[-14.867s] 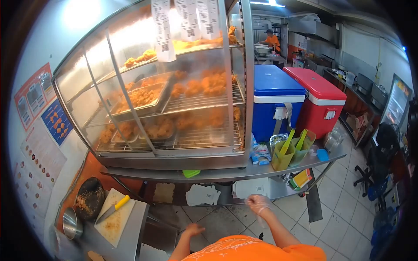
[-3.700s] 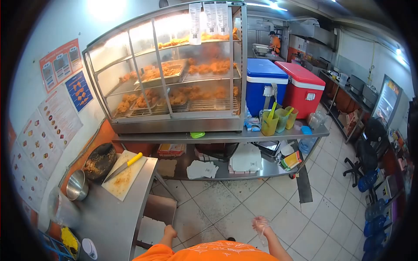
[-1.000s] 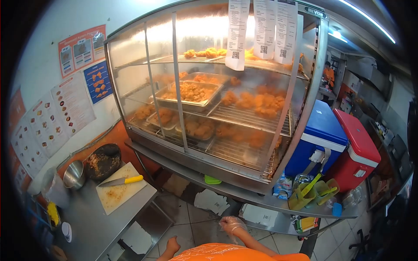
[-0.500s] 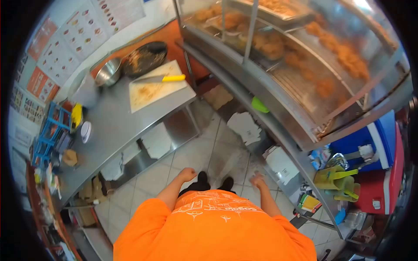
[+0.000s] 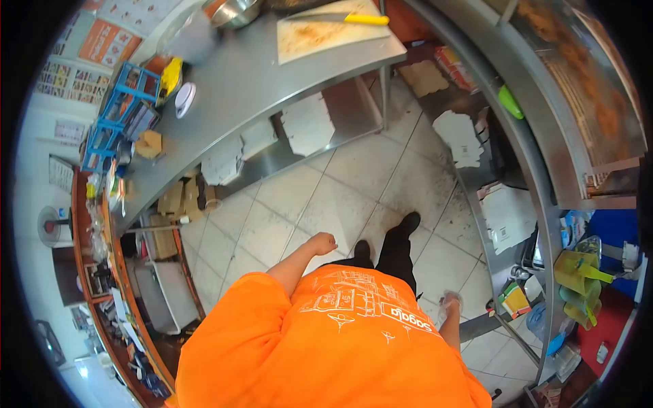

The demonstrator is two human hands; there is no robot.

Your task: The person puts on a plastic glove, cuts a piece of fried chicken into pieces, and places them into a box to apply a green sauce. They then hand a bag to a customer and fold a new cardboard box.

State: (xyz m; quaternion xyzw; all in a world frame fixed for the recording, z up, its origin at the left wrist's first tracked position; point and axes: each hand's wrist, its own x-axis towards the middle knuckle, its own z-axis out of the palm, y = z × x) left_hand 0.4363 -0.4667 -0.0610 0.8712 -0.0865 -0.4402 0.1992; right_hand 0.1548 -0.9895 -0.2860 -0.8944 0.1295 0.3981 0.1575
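My left hand [image 5: 322, 243] hangs in front of my body above the tiled floor, its fingers curled in, with nothing seen in them. It touches nothing; the steel table [image 5: 231, 102] stands ahead of it. Low at my right side is my right hand [image 5: 450, 299], somewhat blurred, with a pale see-through edge that may be a thin glove. Its fingers look loosely apart and no object shows in it. Nearest to it are the right-hand counter's lower shelf and flattened white cardboard boxes [image 5: 507, 216]. A yellow-handled knife [image 5: 366, 19] lies on the stained white cutting board [image 5: 306, 42].
Blue baskets [image 5: 122, 102] and a round white lid-like thing [image 5: 184, 99] sit at the table's left end. A glass food case [image 5: 578, 88] stands on the right. Yellow-green jugs [image 5: 577, 270] crowd the right counter. Orange-edged shelves [image 5: 129, 326] run along the left. Floor tiles [image 5: 286, 224] lie between.
My view has turned left, so the table and food case shift rightward and upward. My feet have stepped, and my right hand has dropped closer to my side.
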